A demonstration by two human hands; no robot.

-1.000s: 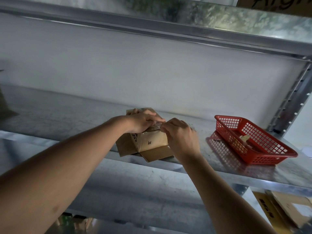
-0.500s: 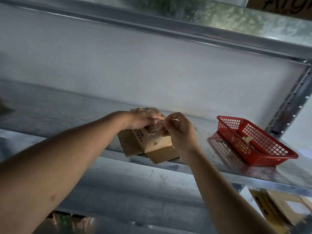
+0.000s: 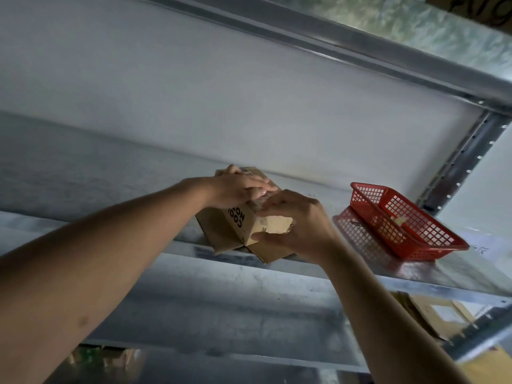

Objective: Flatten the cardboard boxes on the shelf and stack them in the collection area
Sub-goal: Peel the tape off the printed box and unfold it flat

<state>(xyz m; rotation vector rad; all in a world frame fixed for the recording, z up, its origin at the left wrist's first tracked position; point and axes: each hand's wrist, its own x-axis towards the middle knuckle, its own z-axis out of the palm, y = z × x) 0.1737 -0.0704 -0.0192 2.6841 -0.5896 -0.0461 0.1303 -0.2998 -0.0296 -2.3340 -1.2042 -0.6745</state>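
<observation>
Running across the whole view, the metal shelf (image 3: 124, 195) carries everything here, and its left and right ends are cut off by the frame, while a second shelf above shows only its underside and a scrap of unreadable lettering at the top right corner. Well apart from the fingers, to their right, sits the red basket (image 3: 410, 217), with something small and pale inside it that is too indistinct to name. The cardboard box (image 3: 243, 225) rests near the front edge of the shelf, directly under and between both hands, turned so that one corner points toward the camera; its long axis seems to run from the near right back toward the far left, though the hands cover too much of it to be sure. Its bottom flaps splay out flat on the shelf below the fingers, and the dark print on the near face reads upside down and only in part. The left hand (image 3: 238, 189) lies over the top of the box, fingers fairly straight and pressing down on it, hiding most of the top panel. The right hand (image 3: 296, 220) is curled round the near right end, thumb under the corner and fingertips pinching at the top seam just beside the left fingertips; what exactly they pinch is hard to make out.
</observation>
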